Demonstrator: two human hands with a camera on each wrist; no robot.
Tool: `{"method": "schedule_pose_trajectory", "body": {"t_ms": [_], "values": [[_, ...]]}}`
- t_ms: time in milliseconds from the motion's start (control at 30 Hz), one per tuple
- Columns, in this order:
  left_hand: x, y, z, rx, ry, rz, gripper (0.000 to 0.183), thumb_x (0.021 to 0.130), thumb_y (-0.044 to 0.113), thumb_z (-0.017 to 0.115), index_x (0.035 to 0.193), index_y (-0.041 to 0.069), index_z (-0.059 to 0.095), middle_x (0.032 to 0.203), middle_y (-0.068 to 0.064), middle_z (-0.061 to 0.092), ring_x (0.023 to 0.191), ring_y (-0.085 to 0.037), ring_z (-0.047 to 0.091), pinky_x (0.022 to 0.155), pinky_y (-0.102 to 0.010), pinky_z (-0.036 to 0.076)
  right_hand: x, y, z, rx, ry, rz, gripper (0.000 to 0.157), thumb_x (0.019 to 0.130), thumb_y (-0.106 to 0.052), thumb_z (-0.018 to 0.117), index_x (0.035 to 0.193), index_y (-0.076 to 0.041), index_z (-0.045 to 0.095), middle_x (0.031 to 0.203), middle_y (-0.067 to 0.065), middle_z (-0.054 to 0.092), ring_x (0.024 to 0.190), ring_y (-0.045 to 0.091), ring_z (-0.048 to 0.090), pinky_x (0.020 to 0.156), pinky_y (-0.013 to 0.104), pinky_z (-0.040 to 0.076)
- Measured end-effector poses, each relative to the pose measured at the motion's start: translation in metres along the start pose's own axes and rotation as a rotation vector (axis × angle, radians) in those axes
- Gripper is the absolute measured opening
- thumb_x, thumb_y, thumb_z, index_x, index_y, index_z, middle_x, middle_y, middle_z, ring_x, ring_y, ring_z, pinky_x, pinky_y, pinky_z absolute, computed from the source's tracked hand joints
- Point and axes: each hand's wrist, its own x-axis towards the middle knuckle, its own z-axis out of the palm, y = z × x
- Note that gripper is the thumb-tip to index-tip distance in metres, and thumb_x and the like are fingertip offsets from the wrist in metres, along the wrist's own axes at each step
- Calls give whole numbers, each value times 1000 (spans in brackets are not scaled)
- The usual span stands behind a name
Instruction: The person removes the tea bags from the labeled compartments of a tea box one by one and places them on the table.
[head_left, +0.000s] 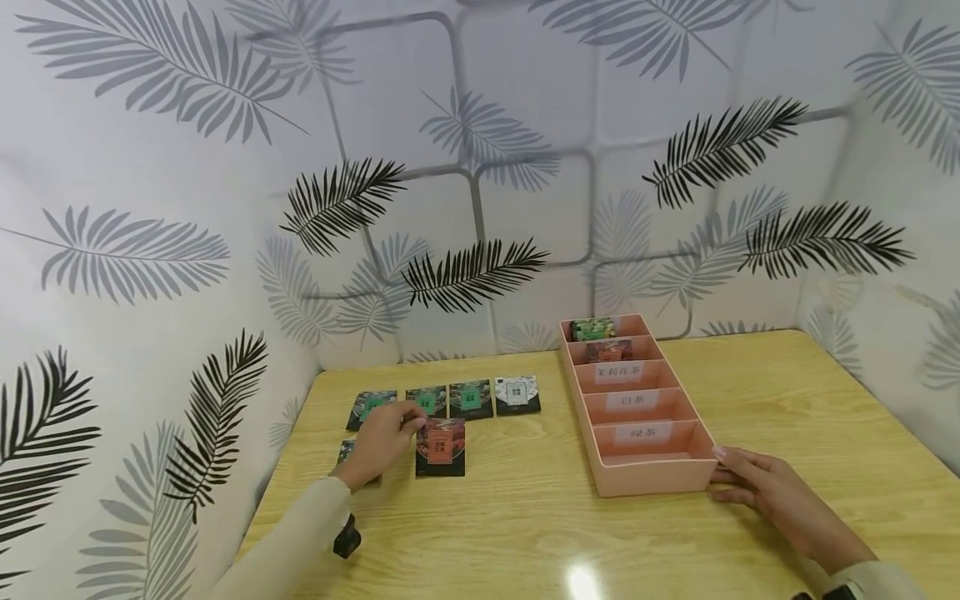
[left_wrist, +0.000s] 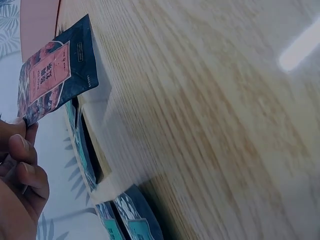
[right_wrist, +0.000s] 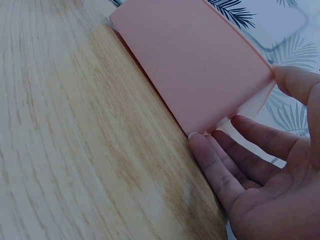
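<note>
My left hand (head_left: 382,442) pinches a dark tea sachet with a red label (head_left: 440,454) by its upper corner. In the left wrist view the sachet (left_wrist: 75,65) is tilted and held above the table. My right hand (head_left: 783,504) holds the near right corner of a pink divided box (head_left: 652,481). In the right wrist view its thumb (right_wrist: 295,82) is on the upper corner, with the fingertips against the lower edge. Green sachets lie in the box's farthest compartment and a red sachet (head_left: 609,351) in the one before it. White labels mark the three nearer compartments.
Green-label sachets (head_left: 470,400) and a white-label sachet (head_left: 517,395) lie in a row on the wooden table (head_left: 517,525). Another sachet (head_left: 346,451) is partly hidden under my left hand. A leaf-patterned wall covering (head_left: 525,208) rises behind the table.
</note>
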Motion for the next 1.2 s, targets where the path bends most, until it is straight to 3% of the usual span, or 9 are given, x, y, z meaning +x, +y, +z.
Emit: {"method": "schedule_pose_trajectory", "body": {"t_ms": [300,567,1033,1200], "values": [[-5,-11,-7,37,-55,-46,9,101,12,67,96,14,74,84,6,69,56,-9,49,59,-32,44,-2,-5,1,-24,14,3,67,113,-35,43,147,22,33,120,1,70,107,14,70,93,36,55],[-10,-19,-8,96,-13,-4,7,98,9,71,93,12,74,86,3,70,65,-6,53,64,-34,47,-2,-7,2,-19,19,-8,68,113,-34,43,148,22,31,121,1,70,108,13,69,94,36,55],[-10,-25,-5,136,-56,-68,13,98,9,72,89,14,79,78,6,69,60,-7,53,59,-32,46,1,0,2,-31,44,29,72,112,-39,45,149,21,30,125,6,68,108,12,68,95,36,55],[-10,-27,-3,170,-42,-83,12,98,11,72,89,14,79,76,7,68,59,-7,52,57,-31,44,0,0,4,-22,53,24,71,112,-38,45,149,21,30,123,6,68,108,12,68,95,36,55]]}}
